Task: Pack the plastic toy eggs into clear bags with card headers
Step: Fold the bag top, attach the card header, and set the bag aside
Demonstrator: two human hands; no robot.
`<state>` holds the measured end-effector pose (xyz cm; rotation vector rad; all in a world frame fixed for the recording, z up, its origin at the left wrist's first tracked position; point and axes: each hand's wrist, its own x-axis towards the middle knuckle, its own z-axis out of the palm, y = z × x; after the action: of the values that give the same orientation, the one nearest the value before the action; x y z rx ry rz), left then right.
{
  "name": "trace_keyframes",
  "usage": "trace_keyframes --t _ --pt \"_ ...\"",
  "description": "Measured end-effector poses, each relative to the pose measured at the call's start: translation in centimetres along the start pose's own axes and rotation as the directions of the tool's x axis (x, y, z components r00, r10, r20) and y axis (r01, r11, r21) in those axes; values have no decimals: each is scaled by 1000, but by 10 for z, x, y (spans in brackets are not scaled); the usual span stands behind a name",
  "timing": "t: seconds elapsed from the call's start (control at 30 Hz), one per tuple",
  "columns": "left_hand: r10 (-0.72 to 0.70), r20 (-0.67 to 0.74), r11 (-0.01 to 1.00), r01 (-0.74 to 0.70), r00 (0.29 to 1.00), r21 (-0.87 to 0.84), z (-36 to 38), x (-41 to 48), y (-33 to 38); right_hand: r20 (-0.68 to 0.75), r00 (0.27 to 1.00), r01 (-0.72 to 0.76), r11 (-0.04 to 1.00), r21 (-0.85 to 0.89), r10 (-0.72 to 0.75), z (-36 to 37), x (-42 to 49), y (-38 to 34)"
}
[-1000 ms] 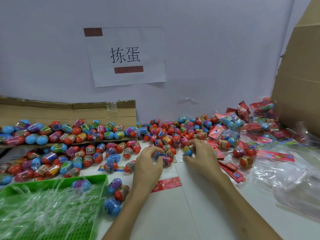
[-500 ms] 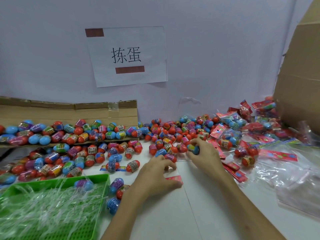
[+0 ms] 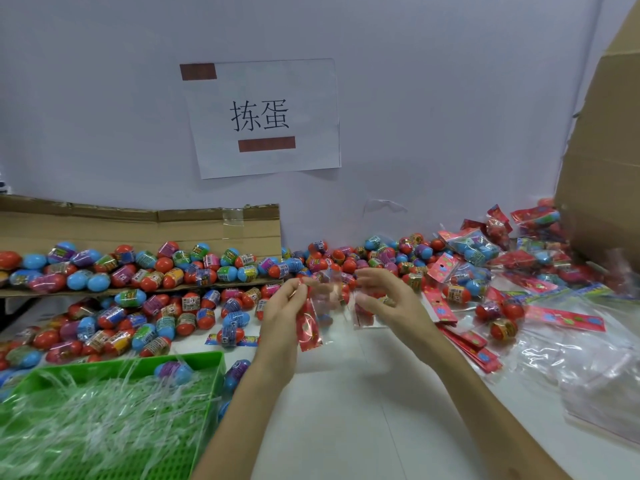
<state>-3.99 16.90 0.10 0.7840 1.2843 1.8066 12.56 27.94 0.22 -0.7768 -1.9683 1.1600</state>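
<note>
L hand (image 3: 282,317) pinches clear bag (image 3: 328,299) at red card header (image 3: 308,327); R hand (image 3: 388,301) grips bag's opp edge, both above loose eggs (image 3: 235,318). Bag blurry.

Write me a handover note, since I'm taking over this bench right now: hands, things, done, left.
Left hand: pinches the clear bag by its red header, lifted off the table.
Right hand: pinches the bag's other edge; an egg in that grip is too blurred to confirm.
Loose eggs: heaped left and centre.
Empty bags: right of the hands.
Done: filled bags piled at right rear.
Left: fill this bag, then pack the remaining loose eggs.
</note>
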Motion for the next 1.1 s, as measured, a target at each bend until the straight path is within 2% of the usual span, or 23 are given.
trace_keyframes --t 0.1,0.2,0.33,0.43,0.53,0.7,0.8,0.93,1.03,1.1 --pt "-92 16 944 92 996 -317 -1 -1 5 155 979 -149 982 118 130 5 0 -4" --pt "-122 37 899 126 992 -419 -1 -2 6 232 958 -213 961 179 169 10 -1 -7" --pt "-141 51 916 150 989 -372 0 -2 6 135 968 -245 898 365 210 11 0 -2" --pt "-142 -3 939 134 990 -318 0 0 2 86 975 -223 849 480 207 2 0 0" --pt "-151 -65 964 133 986 -229 -3 3 -3 19 975 -200 848 490 220 -6 1 2" --pt "-56 36 998 57 998 -21 -5 3 -2 -124 959 -157 844 513 254 -11 5 3" --pt "-46 15 994 44 999 99 -1 1 -6 -103 971 -132 847 515 214 -14 5 3" --pt "12 -78 983 3 997 182 -1 1 -5 -3 977 -189 868 459 215 -16 3 2" --pt "15 -131 987 6 991 161 -1 -1 -1 52 964 -257 862 437 261 -15 2 0" --pt "-30 -64 999 31 997 13 -1 -2 3 56 961 -262 830 492 270 -14 1 0"
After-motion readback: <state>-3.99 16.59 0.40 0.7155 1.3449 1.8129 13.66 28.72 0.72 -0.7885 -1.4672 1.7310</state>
